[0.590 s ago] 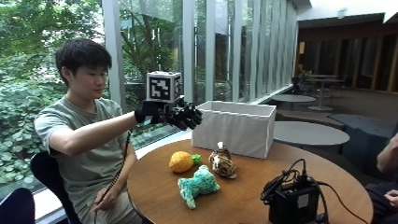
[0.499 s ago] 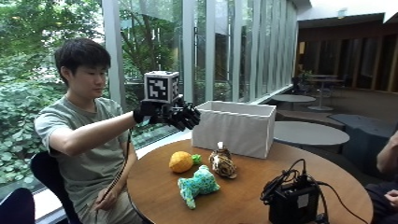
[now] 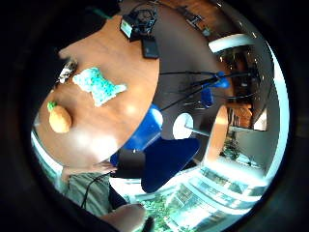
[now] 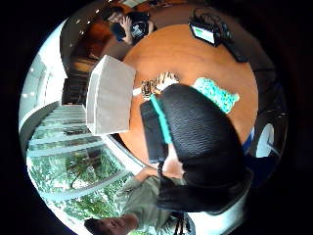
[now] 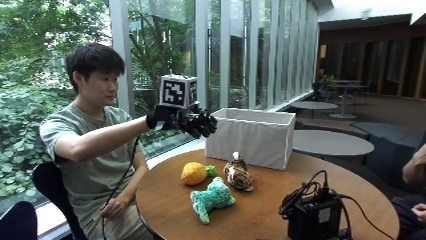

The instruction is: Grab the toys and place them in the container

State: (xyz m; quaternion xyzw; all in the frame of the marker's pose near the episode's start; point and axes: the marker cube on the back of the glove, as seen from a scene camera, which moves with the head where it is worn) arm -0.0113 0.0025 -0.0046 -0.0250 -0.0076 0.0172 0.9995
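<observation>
Gloved right hand [image 5: 193, 121] raised in the air above the table [image 5: 266, 220] edge, fingers loosely spread, holding nothing. Orange plush [image 5: 194, 173], striped tiger plush [image 5: 237, 174] and teal plush [image 5: 212, 196] lie on the table, beside the white container [image 5: 251, 136].

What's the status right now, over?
Gloved right hand raised above table, open, holding nothing. Orange, tiger, green toy lying beside white container. Nothing blocking.

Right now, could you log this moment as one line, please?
right hand: raised, empty | toys on table: orange, tiger, teal | container: contents unseen
</observation>
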